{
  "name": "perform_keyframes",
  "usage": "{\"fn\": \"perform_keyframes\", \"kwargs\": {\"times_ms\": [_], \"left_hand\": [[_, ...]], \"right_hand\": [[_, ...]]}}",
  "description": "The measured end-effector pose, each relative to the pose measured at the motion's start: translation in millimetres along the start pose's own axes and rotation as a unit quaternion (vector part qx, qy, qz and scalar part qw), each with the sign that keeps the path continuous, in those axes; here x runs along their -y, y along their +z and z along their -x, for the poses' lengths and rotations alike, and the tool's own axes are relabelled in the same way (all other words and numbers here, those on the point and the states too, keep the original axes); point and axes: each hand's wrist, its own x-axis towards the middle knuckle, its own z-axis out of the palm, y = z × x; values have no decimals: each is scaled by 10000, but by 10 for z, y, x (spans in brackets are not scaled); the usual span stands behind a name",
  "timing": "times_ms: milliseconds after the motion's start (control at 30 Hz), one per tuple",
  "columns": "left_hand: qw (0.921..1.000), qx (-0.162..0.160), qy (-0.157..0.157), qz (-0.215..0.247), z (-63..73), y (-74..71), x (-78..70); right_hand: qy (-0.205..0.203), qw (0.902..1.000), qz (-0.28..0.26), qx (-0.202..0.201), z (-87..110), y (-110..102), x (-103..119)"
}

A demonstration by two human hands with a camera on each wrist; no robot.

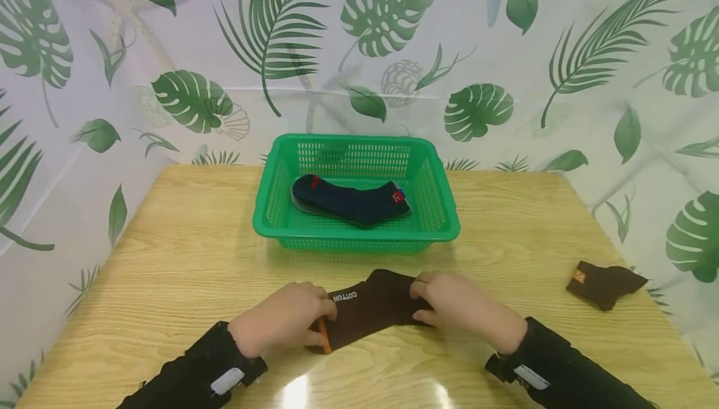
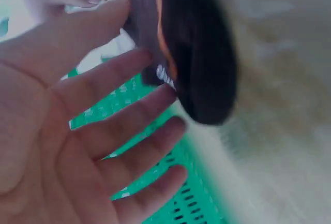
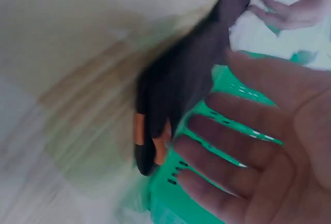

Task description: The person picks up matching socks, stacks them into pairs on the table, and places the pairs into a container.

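A dark brown sock with white COTTON lettering and an orange stripe lies level over the table, stretched between both hands. My left hand pinches its striped cuff end. At the opposite end, my right hand grips the sock between thumb and fingers. The left wrist view has the sock at the fingertips, partly blurred. In the right wrist view, orange patches mark the far end of the sock; whether it is one layer or two, I cannot tell. A smaller-looking brown sock with an orange label rests at the right.
Behind the hands stands a green plastic basket with perforated sides. Inside it lie dark navy socks with a red label, stacked on something grey. The wooden table meets a leaf-patterned cloth at the back and sides.
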Motion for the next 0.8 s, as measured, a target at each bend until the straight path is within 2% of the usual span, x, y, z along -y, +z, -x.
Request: {"fn": "perform_keyframes", "kwargs": {"times_ms": [67, 133, 267, 333, 400, 500, 567, 633, 700, 733, 800], "left_hand": [[9999, 133, 23, -37, 37, 23, -39], [9999, 55, 6, -139, 56, 62, -39], [9975, -465, 105, -520, 40, 164, 0], [9970, -598, 123, -475, 23, 188, 24], [9983, -564, 13, -147, 17, 161, 50], [9953, -467, -326, 777, 60, 13, 101], [9852, -507, -590, 1529, 118, -118, 147], [9709, -651, -944, 2105, 175, -240, 191], [9614, -888, -1415, 2188, 210, -331, 218], [9603, -1039, -1633, 2010, 216, -356, 219], [9631, -1207, -1977, 1370, 204, -375, 185]], "right_hand": [[-53, 9993, 42, 366, -3, 36, 11], [-90, 9986, 215, 485, -10, 86, 21], [-328, 9968, 671, 289, -35, 168, 19], [-379, 9975, 554, 230, -49, 150, 2], [-308, 9993, 178, 148, -51, 84, -27], [36, 9952, -972, -78, -21, -99, -66], [309, 9843, -1712, -289, 13, -221, -86], [644, 9714, -2235, -475, 36, -319, -94], [977, 9677, -2223, -678, 37, -372, -91], [1129, 9697, -2045, -720, 34, -381, -83], [1298, 9774, -1465, -794, 17, -374, -49]]}}
